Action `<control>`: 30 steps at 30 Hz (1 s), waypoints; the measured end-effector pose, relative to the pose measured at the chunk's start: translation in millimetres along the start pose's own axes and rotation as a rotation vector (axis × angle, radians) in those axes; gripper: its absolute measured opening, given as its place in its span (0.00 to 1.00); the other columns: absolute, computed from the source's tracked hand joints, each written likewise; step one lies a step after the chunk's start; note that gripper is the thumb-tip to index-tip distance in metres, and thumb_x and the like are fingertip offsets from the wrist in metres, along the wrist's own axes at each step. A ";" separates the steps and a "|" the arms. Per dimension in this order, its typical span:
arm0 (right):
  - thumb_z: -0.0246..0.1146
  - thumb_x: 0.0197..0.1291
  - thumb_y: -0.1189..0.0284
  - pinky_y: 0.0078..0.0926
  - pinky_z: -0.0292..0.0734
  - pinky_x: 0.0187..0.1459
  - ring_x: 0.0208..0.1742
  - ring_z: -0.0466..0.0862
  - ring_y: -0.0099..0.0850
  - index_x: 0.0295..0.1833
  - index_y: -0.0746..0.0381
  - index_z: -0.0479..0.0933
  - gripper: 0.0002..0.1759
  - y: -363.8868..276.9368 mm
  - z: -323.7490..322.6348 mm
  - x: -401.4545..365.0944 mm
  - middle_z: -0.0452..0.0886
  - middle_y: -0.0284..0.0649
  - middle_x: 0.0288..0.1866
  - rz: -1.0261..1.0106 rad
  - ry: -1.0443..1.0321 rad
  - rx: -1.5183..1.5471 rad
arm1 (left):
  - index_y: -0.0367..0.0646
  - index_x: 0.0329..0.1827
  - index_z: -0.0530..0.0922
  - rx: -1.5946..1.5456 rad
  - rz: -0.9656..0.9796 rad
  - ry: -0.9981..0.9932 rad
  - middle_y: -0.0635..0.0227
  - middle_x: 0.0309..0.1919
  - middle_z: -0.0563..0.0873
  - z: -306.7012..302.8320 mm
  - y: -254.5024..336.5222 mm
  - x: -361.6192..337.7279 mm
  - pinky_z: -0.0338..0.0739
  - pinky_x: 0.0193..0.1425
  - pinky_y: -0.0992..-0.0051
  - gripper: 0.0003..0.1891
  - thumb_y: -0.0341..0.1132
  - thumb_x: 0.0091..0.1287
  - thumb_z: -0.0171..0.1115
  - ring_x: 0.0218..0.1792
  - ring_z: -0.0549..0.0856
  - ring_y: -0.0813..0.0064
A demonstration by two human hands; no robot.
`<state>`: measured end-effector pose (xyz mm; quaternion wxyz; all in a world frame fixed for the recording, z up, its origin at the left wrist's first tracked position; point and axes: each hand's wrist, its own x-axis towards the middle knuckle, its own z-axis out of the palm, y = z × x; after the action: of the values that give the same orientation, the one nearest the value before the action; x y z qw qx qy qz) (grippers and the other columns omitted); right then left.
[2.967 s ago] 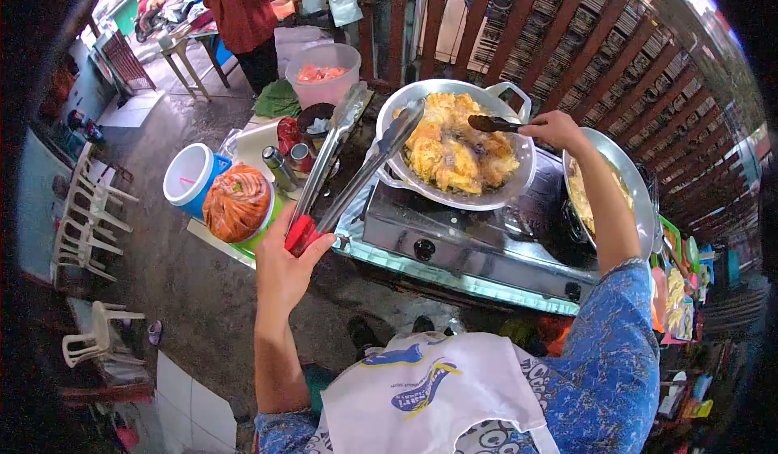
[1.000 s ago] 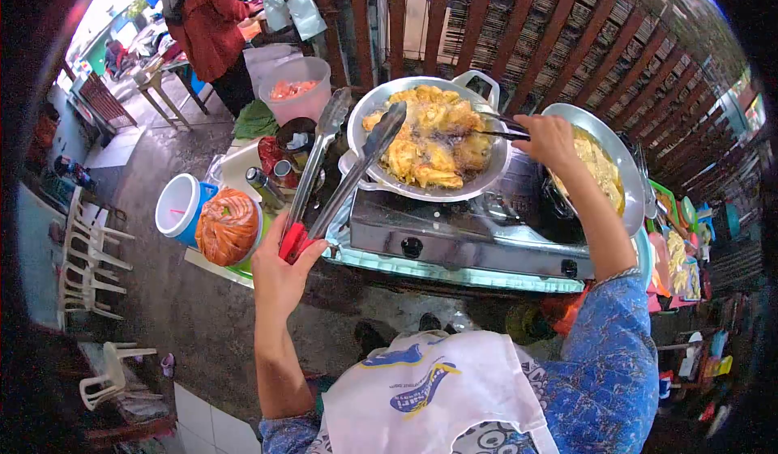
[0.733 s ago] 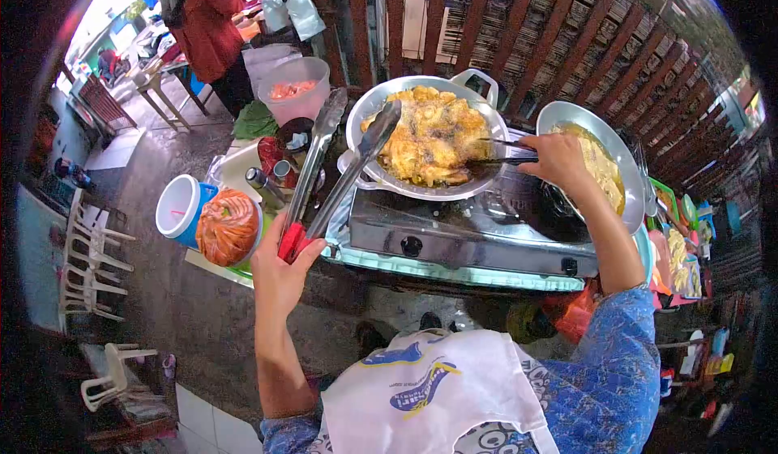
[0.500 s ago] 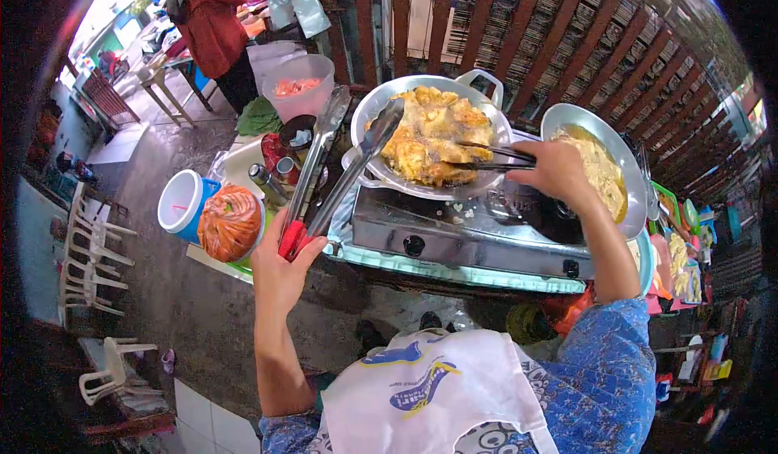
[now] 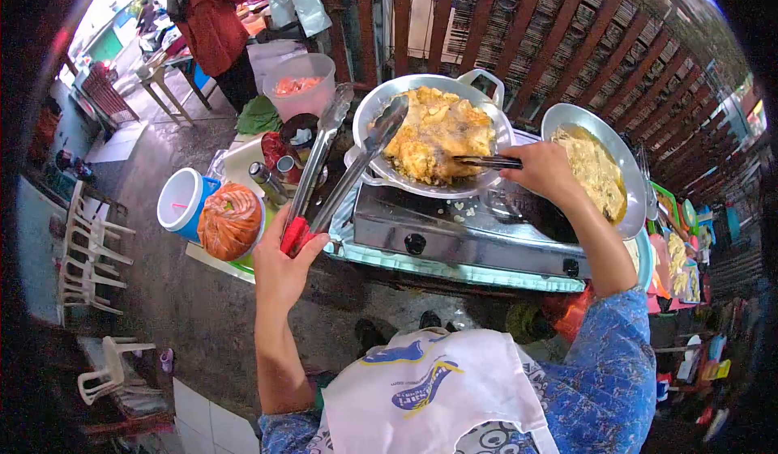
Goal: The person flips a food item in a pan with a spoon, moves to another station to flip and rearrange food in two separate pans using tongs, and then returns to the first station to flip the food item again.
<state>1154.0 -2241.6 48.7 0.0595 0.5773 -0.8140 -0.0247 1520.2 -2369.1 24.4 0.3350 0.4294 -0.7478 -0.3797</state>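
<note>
My left hand (image 5: 281, 251) is closed around the red grip of long metal tongs (image 5: 336, 142), whose jaws are spread, one at the left edge of the frying pan (image 5: 369, 106). Golden-brown fried food (image 5: 454, 126) fills this two-handled pan, which sits on a gas stove (image 5: 470, 227). At the pan's right side, my right hand (image 5: 541, 165) grips slim dark tongs (image 5: 490, 161), their tips at the lower right part of the food. To the right, a second pan (image 5: 555, 116) holds pale yellow food in oil (image 5: 596, 170).
Left of the stove stand a blue-white jug (image 5: 182, 203), a bag of orange food (image 5: 231, 221) and a pink tub (image 5: 324, 69). A wooden slatted fence (image 5: 519, 41) rises behind. A person in red (image 5: 215, 29) stands at the upper left.
The prongs of the dark tongs in my right hand have come closer together, and that hand has shifted slightly left and down. My left hand stays nearly where it was.
</note>
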 end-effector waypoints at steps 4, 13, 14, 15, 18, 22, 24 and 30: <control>0.64 0.43 0.47 0.39 0.77 0.39 0.36 0.82 0.41 0.44 0.44 0.81 0.23 7.1 -13.9 4.6 0.83 0.41 0.33 -0.012 -0.036 0.023 | 0.31 0.57 0.70 0.008 -0.069 -0.029 0.63 0.39 0.82 -3.7 7.1 -0.2 0.73 0.46 0.77 0.29 0.32 0.52 0.69 0.38 0.80 0.78; 0.63 0.42 0.43 0.39 0.77 0.39 0.38 0.82 0.40 0.46 0.41 0.80 0.25 -32.6 9.9 68.9 0.83 0.40 0.36 -0.006 -0.009 0.079 | 0.34 0.53 0.73 0.072 0.005 0.086 0.61 0.34 0.83 -2.1 -6.4 2.5 0.75 0.42 0.74 0.29 0.38 0.50 0.71 0.33 0.81 0.73; 0.63 0.42 0.43 0.38 0.77 0.39 0.39 0.82 0.40 0.46 0.41 0.80 0.25 -35.0 13.0 74.7 0.83 0.40 0.36 -0.061 -0.018 0.048 | 0.34 0.53 0.72 0.033 0.011 0.069 0.61 0.34 0.83 -2.0 -3.6 1.3 0.75 0.42 0.74 0.29 0.38 0.50 0.72 0.33 0.81 0.73; 0.63 0.42 0.43 0.38 0.77 0.39 0.39 0.82 0.40 0.46 0.41 0.80 0.25 -32.7 13.0 76.6 0.83 0.40 0.36 -0.067 -0.011 0.049 | 0.34 0.54 0.72 -0.007 0.016 0.054 0.60 0.34 0.83 -2.9 -1.8 0.4 0.75 0.42 0.74 0.29 0.38 0.50 0.72 0.33 0.81 0.73; 0.63 0.42 0.43 0.40 0.77 0.39 0.39 0.82 0.41 0.46 0.44 0.81 0.26 -29.7 0.1 71.7 0.82 0.42 0.35 -0.041 0.019 0.066 | 0.34 0.54 0.72 0.010 0.038 0.091 0.62 0.34 0.83 -3.6 -15.8 -3.2 0.75 0.41 0.75 0.30 0.38 0.49 0.72 0.33 0.81 0.74; 0.64 0.41 0.42 0.38 0.78 0.41 0.40 0.82 0.39 0.45 0.46 0.81 0.28 -1.2 8.7 98.9 0.82 0.43 0.37 0.172 0.083 0.101 | 0.34 0.53 0.72 -0.048 0.004 0.099 0.63 0.33 0.82 -3.6 -8.8 -10.1 0.74 0.41 0.75 0.30 0.38 0.49 0.72 0.33 0.80 0.75; 0.64 0.41 0.42 0.37 0.78 0.41 0.41 0.82 0.39 0.45 0.46 0.81 0.27 7.6 11.3 104.5 0.82 0.43 0.37 0.170 0.037 0.086 | 0.34 0.54 0.72 -0.013 -0.014 0.095 0.63 0.33 0.82 -4.3 -2.6 -13.6 0.74 0.41 0.75 0.30 0.38 0.49 0.72 0.33 0.80 0.75; 0.63 0.42 0.43 0.37 0.78 0.42 0.41 0.82 0.38 0.44 0.50 0.81 0.28 29.0 10.9 100.1 0.82 0.42 0.38 0.225 0.168 0.081 | 0.34 0.53 0.72 0.052 -0.039 0.114 0.62 0.34 0.82 4.1 8.6 -20.6 0.74 0.42 0.75 0.29 0.37 0.49 0.72 0.34 0.80 0.75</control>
<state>1092.8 -2326.7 47.9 0.1066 0.4842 -0.8661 0.0636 1521.9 -2346.5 26.1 0.3584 0.4735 -0.7285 -0.3416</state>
